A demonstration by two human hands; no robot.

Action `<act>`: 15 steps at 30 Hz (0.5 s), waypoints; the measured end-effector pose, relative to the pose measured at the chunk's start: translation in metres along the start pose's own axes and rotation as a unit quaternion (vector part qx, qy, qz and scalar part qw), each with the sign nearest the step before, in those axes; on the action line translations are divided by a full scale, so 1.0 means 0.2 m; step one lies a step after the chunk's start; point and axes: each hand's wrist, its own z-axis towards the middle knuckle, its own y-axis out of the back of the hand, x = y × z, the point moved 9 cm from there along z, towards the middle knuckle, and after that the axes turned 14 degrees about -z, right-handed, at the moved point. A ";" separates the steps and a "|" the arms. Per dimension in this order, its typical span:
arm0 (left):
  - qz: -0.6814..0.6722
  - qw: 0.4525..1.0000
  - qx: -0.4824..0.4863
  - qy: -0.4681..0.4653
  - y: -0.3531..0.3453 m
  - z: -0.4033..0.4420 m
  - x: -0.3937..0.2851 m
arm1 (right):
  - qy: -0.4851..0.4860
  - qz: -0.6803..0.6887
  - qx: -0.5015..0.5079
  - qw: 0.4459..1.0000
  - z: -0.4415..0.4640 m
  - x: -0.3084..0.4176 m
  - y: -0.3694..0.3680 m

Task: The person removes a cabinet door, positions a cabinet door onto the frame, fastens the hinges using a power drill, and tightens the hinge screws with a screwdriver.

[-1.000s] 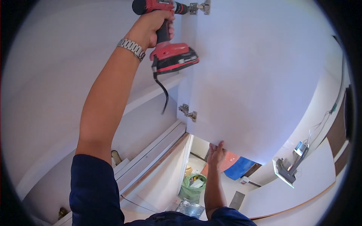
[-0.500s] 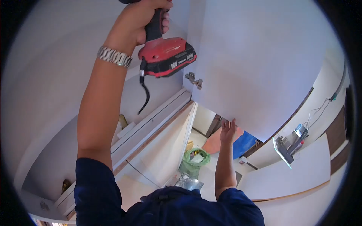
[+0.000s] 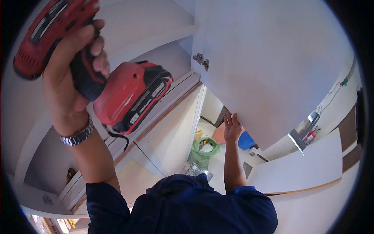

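At the upper left, my left hand (image 3: 80, 62) is wrapped around the black handle of a red and black cordless drill (image 3: 120, 91). The battery pack of the drill faces me, and a short black strap hangs from it. My right hand (image 3: 232, 128) reaches up to the lower edge of a white cabinet door (image 3: 269, 70). Its fingers are stretched out against that edge, with the fingertips touching the panel. A metal hinge (image 3: 201, 61) sits on the door's left side, beside the cabinet frame.
Below stand a green bag (image 3: 203, 152) of rubbish and a metallic surface (image 3: 197, 171). White shelving (image 3: 152, 43) curves along the left. At right are a white panel (image 3: 304, 163), a flat lamp-like device (image 3: 298, 141) and hanging wires (image 3: 338, 86).
My left hand has brought the drill down and to the left, away from the hinge, turning it so its red body shows. My right hand stays at the door's lower edge.
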 end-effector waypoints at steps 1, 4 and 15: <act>0.009 1.000 -0.002 -0.007 0.01 -0.04 -0.03 | -0.003 -0.019 0.000 1.000 -0.04 -0.01 -0.01; 0.044 0.999 -0.021 -0.020 0.05 -0.14 -0.11 | 0.016 -0.085 0.000 0.996 -0.12 -0.03 -0.03; 0.054 0.994 -0.079 -0.048 0.17 -0.47 -0.28 | 0.308 -0.543 0.096 0.775 -0.46 -0.14 -0.37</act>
